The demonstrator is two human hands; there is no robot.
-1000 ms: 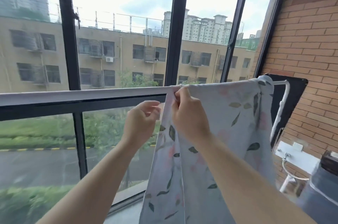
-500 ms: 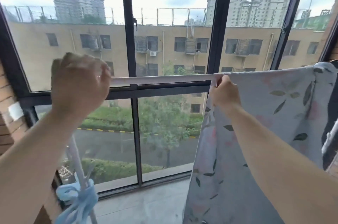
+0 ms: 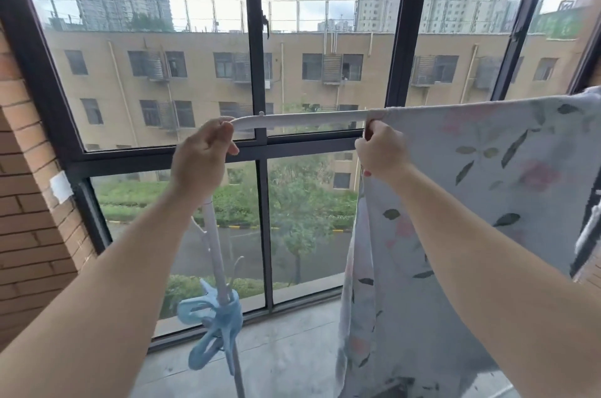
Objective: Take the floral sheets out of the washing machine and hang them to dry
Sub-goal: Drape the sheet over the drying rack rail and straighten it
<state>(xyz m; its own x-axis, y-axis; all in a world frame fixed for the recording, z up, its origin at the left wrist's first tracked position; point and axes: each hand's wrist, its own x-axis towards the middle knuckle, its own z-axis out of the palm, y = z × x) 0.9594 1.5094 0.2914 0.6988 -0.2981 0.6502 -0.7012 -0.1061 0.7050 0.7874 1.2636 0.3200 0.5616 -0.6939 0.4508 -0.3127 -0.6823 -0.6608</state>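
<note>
Black-framed window (image 3: 257,72) fills the back, with a brick wall (image 3: 26,202) on the left.

The floral sheet (image 3: 487,202) is the next biggest thing. It is draped over the right part of the white rail (image 3: 302,118) and hangs close to the floor (image 3: 286,358), with its left edge bunched in vertical folds. The rail is bare between the 2 hands. An upright pole (image 3: 214,251) drops from the rail's left end.

Right hand (image 3: 380,153) pinches the sheet's top edge right at the rail, fingers curled tight on cloth. Left hand (image 3: 201,157) is wrapped around the rail's left end and holds no cloth.

Blue clips (image 3: 211,316) are clustered low on the pole, unused.

Handling guess: the sheet is soft and limp, likely damp and so heavier than it looks, clinging to itself rather than sliding. Best taken at the top hem near the rail and drawn sideways along it to spread the folds. Pulling lower down would probably drag it off.

Containers: no washer, basket or tub in view, so contents cannot be told.
</note>
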